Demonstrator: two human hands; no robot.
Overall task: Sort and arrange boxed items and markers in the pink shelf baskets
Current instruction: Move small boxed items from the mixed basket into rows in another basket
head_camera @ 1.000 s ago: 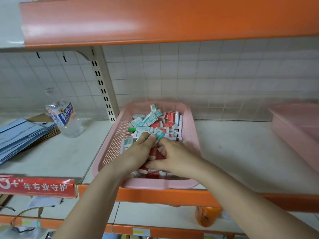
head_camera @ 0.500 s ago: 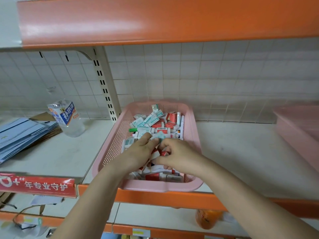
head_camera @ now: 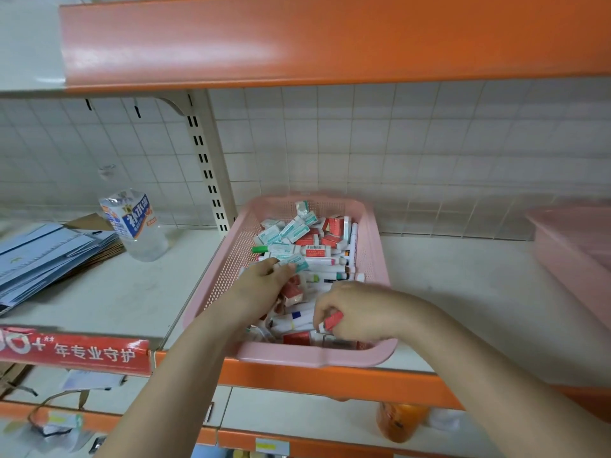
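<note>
A pink basket [head_camera: 377,246] on a shelf [head_camera: 463,292] holds small boxes and markers. The left hand [head_camera: 264,282] pinches a teal box [head_camera: 299,262]; the right hand [head_camera: 360,312] grips a red box [head_camera: 332,320]. A bottle [head_camera: 135,223] stands left of the basket.

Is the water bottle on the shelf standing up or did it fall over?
Standing up. The water bottle stands on its base on the shelf, cap at the top, leaning slightly.
</note>
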